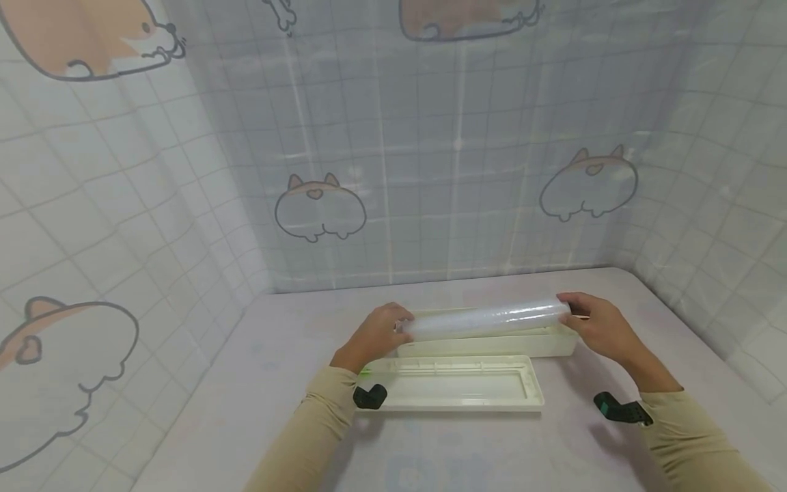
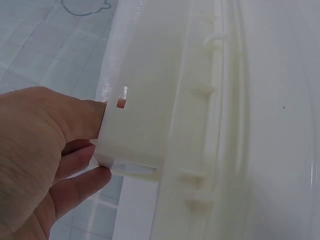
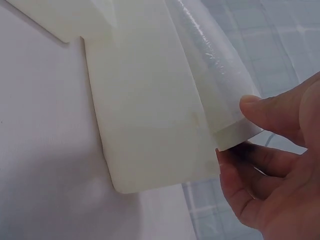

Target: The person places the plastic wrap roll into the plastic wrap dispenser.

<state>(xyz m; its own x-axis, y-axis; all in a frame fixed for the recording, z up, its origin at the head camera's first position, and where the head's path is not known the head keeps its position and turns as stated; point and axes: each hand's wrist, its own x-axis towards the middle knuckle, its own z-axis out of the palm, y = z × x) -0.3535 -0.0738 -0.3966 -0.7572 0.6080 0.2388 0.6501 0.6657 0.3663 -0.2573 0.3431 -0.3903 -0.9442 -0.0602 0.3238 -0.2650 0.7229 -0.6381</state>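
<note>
A shiny roll of clear plastic wrap (image 1: pixel 492 317) lies between both hands, just above a long cream plastic box (image 1: pixel 486 346), with its right end higher than its left. At the left end, my left hand (image 1: pixel 380 333) holds the roll; in the left wrist view its fingers sit against the box's end wall (image 2: pixel 135 120), which partly hides them. My right hand (image 1: pixel 602 326) grips the right end, thumb on top and fingers underneath, as the right wrist view shows by the roll's rim (image 3: pixel 239 134). Nearer me lies a flat cream lid (image 1: pixel 461 388), inner side up.
The white table (image 1: pixel 270 342) carries the box and lid. Behind it and at both sides hang tile-patterned sheets (image 1: pixel 430 205) printed with cartoon dogs. Dark straps with camera mounts (image 1: pixel 621 408) sit at the sleeve cuffs. A small bright green piece (image 1: pixel 365 372) shows at the lid's left end.
</note>
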